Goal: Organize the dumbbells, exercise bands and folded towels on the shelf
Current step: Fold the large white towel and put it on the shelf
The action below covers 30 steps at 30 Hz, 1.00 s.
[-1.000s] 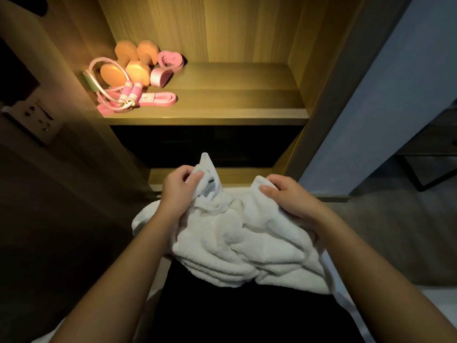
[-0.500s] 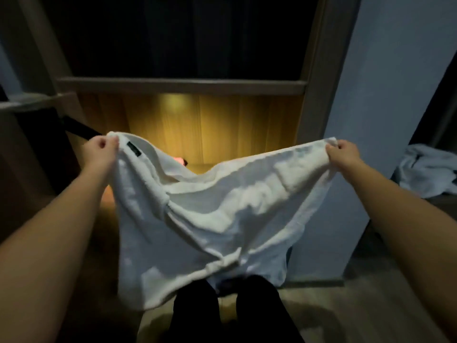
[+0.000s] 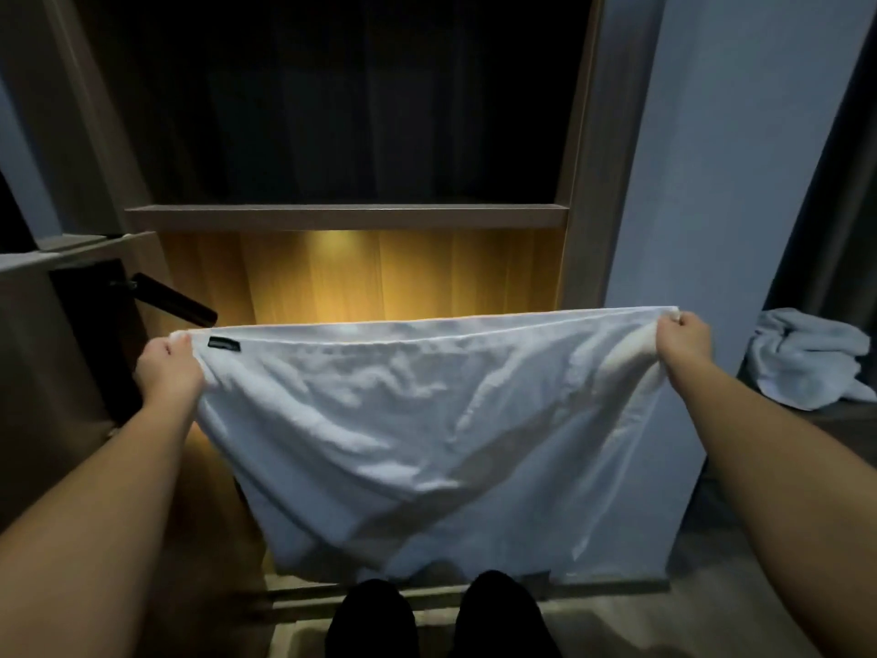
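A tall wooden shelf (image 3: 346, 216) fills the view, its upper bay dark and its lower bay lit warm yellow. In front of that lit bay hangs a white towel (image 3: 427, 420), spread wide in the air and sagging in the middle, well clear of any shelf board. A second pale towel (image 3: 807, 363) lies crumpled off to the right. The left hand (image 3: 166, 368) pinches one top corner and the right hand (image 3: 683, 339) pinches the other. A small dark label (image 3: 224, 344) sits near the left corner. This looks like the towel-folding step; next the corners should probably be brought together evenly.
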Tool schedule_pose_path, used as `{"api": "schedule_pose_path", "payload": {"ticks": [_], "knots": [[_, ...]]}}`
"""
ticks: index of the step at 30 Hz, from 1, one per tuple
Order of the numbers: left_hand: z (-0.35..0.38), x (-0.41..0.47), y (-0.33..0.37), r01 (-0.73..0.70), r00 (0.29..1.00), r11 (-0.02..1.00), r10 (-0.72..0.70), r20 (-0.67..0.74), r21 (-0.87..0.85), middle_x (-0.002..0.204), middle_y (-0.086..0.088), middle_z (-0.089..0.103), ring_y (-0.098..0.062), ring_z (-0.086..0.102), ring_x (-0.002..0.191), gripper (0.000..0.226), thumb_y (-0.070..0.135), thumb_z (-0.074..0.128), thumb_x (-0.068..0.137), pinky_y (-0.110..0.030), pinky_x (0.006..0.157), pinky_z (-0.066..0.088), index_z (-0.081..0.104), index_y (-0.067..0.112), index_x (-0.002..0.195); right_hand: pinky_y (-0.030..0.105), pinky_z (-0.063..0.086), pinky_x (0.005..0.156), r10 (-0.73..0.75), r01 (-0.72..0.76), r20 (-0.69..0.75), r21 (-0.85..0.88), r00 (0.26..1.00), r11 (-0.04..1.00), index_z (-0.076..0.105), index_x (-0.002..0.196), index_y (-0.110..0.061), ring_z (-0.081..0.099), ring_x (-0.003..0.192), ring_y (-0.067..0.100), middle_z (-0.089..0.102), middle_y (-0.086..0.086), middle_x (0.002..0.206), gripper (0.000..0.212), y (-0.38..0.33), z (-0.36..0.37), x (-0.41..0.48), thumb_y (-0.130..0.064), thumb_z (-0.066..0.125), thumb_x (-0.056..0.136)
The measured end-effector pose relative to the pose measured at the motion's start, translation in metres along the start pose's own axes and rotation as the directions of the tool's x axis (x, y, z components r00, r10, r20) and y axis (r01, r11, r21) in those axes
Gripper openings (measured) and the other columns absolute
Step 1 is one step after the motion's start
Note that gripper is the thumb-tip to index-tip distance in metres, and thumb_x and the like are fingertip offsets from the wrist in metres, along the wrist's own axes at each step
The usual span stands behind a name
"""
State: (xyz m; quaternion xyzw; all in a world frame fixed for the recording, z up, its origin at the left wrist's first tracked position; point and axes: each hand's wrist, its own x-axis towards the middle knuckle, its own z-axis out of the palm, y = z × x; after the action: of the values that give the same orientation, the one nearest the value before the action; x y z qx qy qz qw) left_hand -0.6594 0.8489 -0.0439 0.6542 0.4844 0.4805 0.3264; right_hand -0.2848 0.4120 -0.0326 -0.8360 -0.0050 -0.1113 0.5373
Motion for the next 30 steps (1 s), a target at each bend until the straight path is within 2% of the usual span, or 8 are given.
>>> {"api": "schedule_pose_path", "payload": {"ticks": [4, 10, 15, 18, 22, 25, 27, 30], "knots": [[0.002, 0.006, 0.016, 0.014, 1.0, 0.999, -0.014, -0.01, 0.035, 0.129, -0.03, 0.053, -0.046, 0.05, 0.119, 0.044, 0.031, 0.037, 0.104, -0.047, 0.102, 0.039, 0.053, -0.003, 0.126, 0.042, 0.038, 0.098, -0.039, 0.039, 0.015, -0.024, 0.999, 0.999, 0.051, 0.127, 0.001, 0.05, 0.118, 0.042, 0.052, 0.024, 0.132, 0.04, -0.009, 0.003, -0.005, -0.025, 0.034, 0.103], [0.008, -0.002, 0.018, 0.025, 0.998, 0.999, -0.026, -0.053, -0.027, 0.125, -0.028, 0.055, -0.042, 0.052, 0.116, 0.041, 0.031, 0.037, 0.102, -0.044, 0.1, 0.04, 0.055, -0.001, 0.121, 0.035, 0.035, 0.079, -0.006, 0.009, -0.049, 0.045, 0.999, 0.999, 0.049, 0.099, -0.007, 0.052, 0.097, 0.034, 0.054, 0.017, 0.105, 0.023, -0.01, 0.015, -0.011, -0.026, 0.035, 0.102], [0.033, -0.021, 0.04, -0.131, 0.987, 0.989, 0.137, 0.088, -0.066, 0.094, -0.023, 0.059, -0.039, 0.056, 0.092, 0.033, 0.029, 0.041, 0.097, -0.039, 0.076, 0.04, 0.058, 0.002, 0.091, 0.039, 0.042, 0.089, -0.086, 0.081, 0.126, 0.046, 0.988, 0.996, 0.055, 0.12, 0.002, 0.054, 0.11, 0.038, 0.058, 0.021, 0.121, 0.037, -0.042, 0.042, -0.036, -0.02, 0.033, 0.1], [0.055, -0.051, 0.071, -0.313, 0.912, 0.947, 0.32, 0.255, -0.071, 0.076, -0.015, 0.053, -0.028, 0.049, 0.076, 0.035, 0.028, 0.048, 0.096, -0.037, 0.065, 0.035, 0.059, 0.0, 0.079, 0.03, 0.043, 0.068, -0.29, 0.284, 0.372, 0.071, 0.882, 0.956, 0.06, 0.114, -0.008, 0.056, 0.087, 0.018, 0.06, 0.008, 0.109, 0.031, -0.071, 0.068, -0.079, -0.029, 0.042, 0.101], [0.072, -0.094, 0.11, -0.495, 0.711, 0.854, 0.503, 0.492, -0.158, 0.082, -0.014, 0.066, -0.025, 0.059, 0.078, 0.035, 0.035, 0.057, 0.093, -0.04, 0.073, 0.047, 0.071, 0.003, 0.088, 0.028, 0.05, 0.084, -0.552, 0.563, 0.626, 0.211, 0.55, 0.799, 0.063, 0.115, -0.019, 0.059, 0.1, 0.011, 0.062, -0.005, 0.112, 0.044, -0.101, 0.089, -0.143, -0.05, 0.067, 0.084], [0.075, -0.112, 0.125, -0.527, 0.609, 0.824, 0.537, 0.584, -0.208, 0.081, -0.001, 0.068, -0.014, 0.061, 0.08, 0.025, 0.032, 0.061, 0.094, -0.032, 0.072, 0.049, 0.074, 0.011, 0.092, 0.028, 0.051, 0.075, -0.569, 0.641, 0.741, 0.249, 0.357, 0.726, 0.067, 0.109, -0.015, 0.063, 0.088, 0.013, 0.067, -0.003, 0.1, 0.042, -0.117, 0.094, -0.166, -0.048, 0.069, 0.083], [0.073, -0.114, 0.125, -0.535, 0.587, 0.813, 0.552, 0.593, -0.228, 0.076, 0.004, 0.065, -0.008, 0.056, 0.072, 0.022, 0.033, 0.063, 0.092, -0.029, 0.067, 0.046, 0.073, 0.014, 0.087, 0.037, 0.051, 0.065, -0.581, 0.651, 0.725, 0.243, 0.37, 0.719, 0.07, 0.09, -0.011, 0.064, 0.076, 0.021, 0.068, 0.004, 0.08, 0.033, -0.119, 0.098, -0.17, -0.043, 0.071, 0.082], [0.072, -0.111, 0.108, -0.404, 0.598, 0.855, 0.515, 0.614, -0.324, 0.075, 0.007, 0.065, -0.003, 0.055, 0.071, 0.012, 0.031, 0.068, 0.089, -0.023, 0.066, 0.043, 0.07, 0.021, 0.083, 0.046, 0.05, 0.067, -0.596, 0.688, 0.682, 0.185, 0.425, 0.702, 0.071, 0.08, -0.01, 0.061, 0.076, 0.026, 0.066, 0.008, 0.076, 0.032, -0.114, 0.103, -0.169, -0.042, 0.071, 0.081]]}}
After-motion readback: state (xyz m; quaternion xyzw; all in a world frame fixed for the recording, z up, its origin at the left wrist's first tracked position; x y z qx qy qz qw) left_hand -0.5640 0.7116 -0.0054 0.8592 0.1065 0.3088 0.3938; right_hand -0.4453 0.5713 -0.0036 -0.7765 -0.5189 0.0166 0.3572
